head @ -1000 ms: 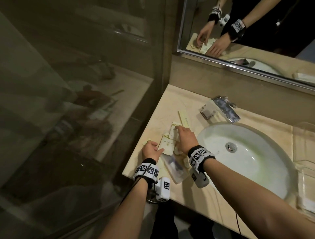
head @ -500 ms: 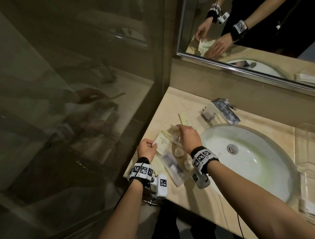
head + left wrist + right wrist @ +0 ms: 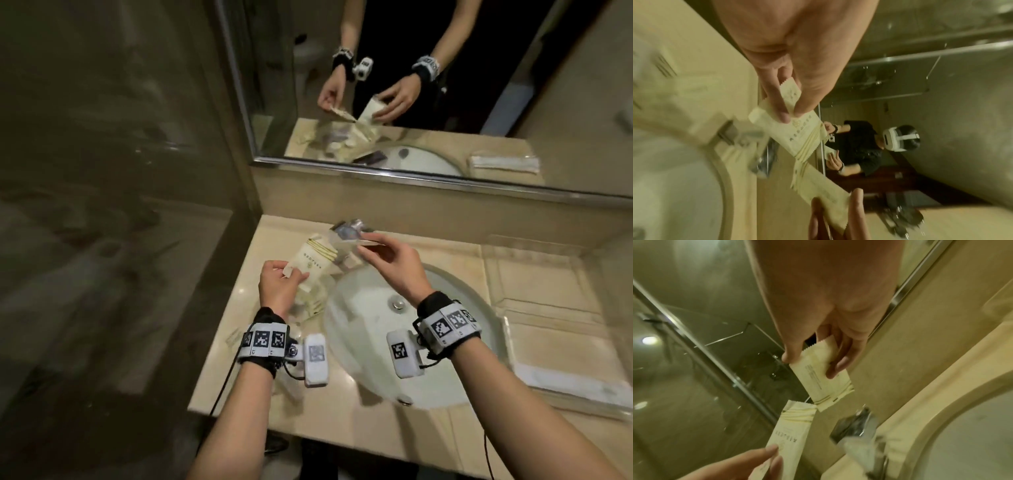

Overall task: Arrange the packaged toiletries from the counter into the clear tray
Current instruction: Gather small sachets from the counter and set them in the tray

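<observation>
My left hand [image 3: 291, 274] pinches one end of a cream toiletry packet [image 3: 315, 258] with gold stripes, raised above the left side of the counter. The left wrist view shows thumb and finger of this left hand [image 3: 790, 115] on that cream packet [image 3: 799, 131]. My right hand [image 3: 363, 246] holds a second cream packet [image 3: 364, 242] near the faucet; in the right wrist view this hand [image 3: 809, 366] grips the second packet [image 3: 818, 379] by its upper end. The two packets nearly touch end to end. The clear tray [image 3: 506, 335] stands right of the sink.
A white round sink [image 3: 370, 370] fills the counter's middle, with a chrome faucet [image 3: 346, 233] behind it. More packets [image 3: 313, 303] lie on the counter under my left hand. A white flat item [image 3: 568, 383] lies in the tray. A mirror is behind and a glass wall on the left.
Both hands have risen off the counter, each holding a cream packet. The right hand has moved right, toward the faucet. The camera now looks further right, showing the tray.
</observation>
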{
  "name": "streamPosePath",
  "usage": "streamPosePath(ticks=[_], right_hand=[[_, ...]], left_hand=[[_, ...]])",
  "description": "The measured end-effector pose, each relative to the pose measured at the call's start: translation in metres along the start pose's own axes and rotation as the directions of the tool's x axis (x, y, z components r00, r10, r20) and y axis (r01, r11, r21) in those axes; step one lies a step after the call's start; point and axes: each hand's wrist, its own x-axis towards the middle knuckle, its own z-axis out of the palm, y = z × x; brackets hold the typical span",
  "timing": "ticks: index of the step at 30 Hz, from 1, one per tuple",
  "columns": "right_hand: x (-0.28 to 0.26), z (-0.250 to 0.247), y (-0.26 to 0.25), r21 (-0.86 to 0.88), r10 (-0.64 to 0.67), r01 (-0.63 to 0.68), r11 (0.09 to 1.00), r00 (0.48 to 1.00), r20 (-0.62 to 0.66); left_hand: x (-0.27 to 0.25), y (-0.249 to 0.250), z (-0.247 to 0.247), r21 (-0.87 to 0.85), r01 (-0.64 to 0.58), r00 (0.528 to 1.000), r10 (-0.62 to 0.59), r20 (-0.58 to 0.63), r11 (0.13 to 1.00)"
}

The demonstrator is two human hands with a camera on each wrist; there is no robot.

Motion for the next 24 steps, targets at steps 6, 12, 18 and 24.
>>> streamPosePath(ticks=[6,12,18,24], right_hand=[[-0.037,-0.128,0.037,-0.012,0.125,-0.135,0.991,0.944,-0.304],[-0.098,-0.243,0.101,0.009,0.261,-0.280,0.960,0.882,-0.393],[-0.143,-0.315,0.170,0.092,0.501,-0.507,0.857,0.780,-0.375],[-0.153,-0.333,0.222,0.227,0.675,-0.637,0.736,0.668,-0.315]], left_hand=[[-0.042,0.009,0.129,0.056,-0.082,0.972,0.067,0.223,0.995],[-0.092,-0.025,0.249,0.130,-0.002,0.913,-0.051,0.404,0.992],[-0.122,-0.070,0.323,0.211,0.156,0.871,-0.235,0.432,0.965],[-0.141,-0.096,0.350,0.238,0.283,0.856,-0.356,0.374,0.929]])
